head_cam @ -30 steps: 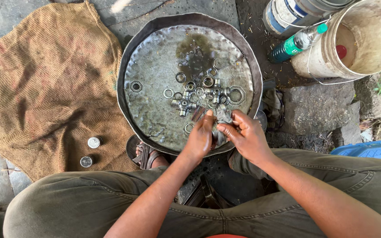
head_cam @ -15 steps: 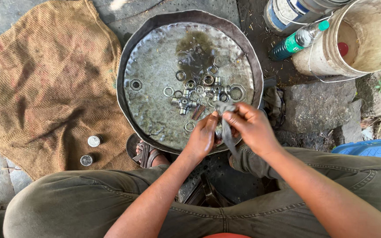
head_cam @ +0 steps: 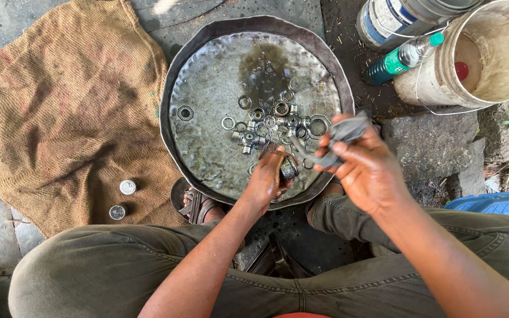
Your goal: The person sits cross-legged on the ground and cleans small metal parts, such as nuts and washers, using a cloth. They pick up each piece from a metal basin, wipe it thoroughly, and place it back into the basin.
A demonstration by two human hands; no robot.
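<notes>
A round dented metal tray (head_cam: 207, 94) lies on the ground in front of my knees, wet with dark oily liquid. Several metal rings, bearing cups and a cross-shaped joint (head_cam: 248, 139) lie near its middle. My left hand (head_cam: 269, 179) is over the tray's near edge, closed on a small round metal cup (head_cam: 288, 168). My right hand (head_cam: 363, 165) is raised a little to the right of it and grips a dirty grey rag (head_cam: 343, 134).
A brown burlap sack (head_cam: 60, 112) is spread on the left, with two small shiny caps (head_cam: 127, 187) on its near edge. A beige bucket (head_cam: 484, 53), a green-capped bottle (head_cam: 402, 58) and a can stand at the top right. Sandalled feet rest under the tray.
My right hand has lifted away to the right with the rag. My left hand has stayed at the tray's near edge holding the metal cup, now uncovered.
</notes>
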